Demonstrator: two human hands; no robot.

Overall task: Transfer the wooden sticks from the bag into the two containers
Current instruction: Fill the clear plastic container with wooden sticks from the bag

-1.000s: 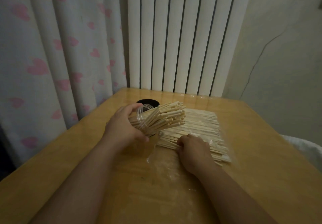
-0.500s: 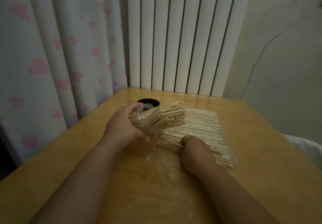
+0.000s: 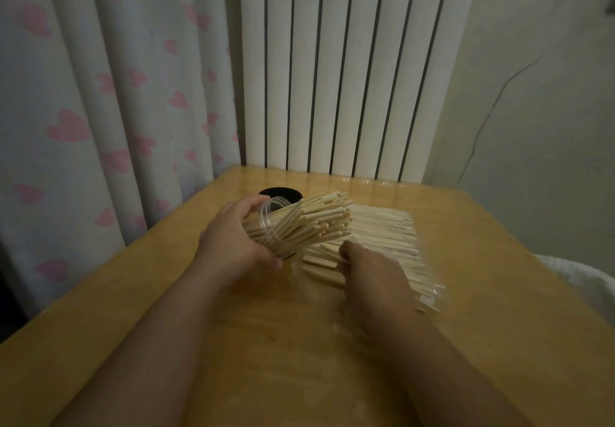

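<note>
We hold the jar (image 3: 270, 227) in our left hand (image 3: 233, 243), fingers and thumb wrapped round its clear wall. It is tipped well over, so its mouth faces off to that hand's right and a little away. It is already crammed, and its load fans out of the mouth just above the far-left corner of the bag (image 3: 432, 293). Our right hand (image 3: 369, 270) lies on the loose sticks (image 3: 389, 237) in the bag, its fingers curled down over the near-left ends of a few. How many it has caught is hidden under the knuckles. The pile's long axis runs from that grip away and slightly right. The jar's mouth sits just left of the grip and a little beyond it, so we judge the coming move to be a short lift with a swing to the left. That swing would turn the sticks until they line up with the tilted jar. The right hand is plainly the nearer one to the pile, and the left only steadies the jar. The black pot (image 3: 281, 193) stands just beyond the left hand, touching or nearly touching the jar, and looks the roomier target. We can read no brand, label or writing on the bag, the jar or the pot.
</note>
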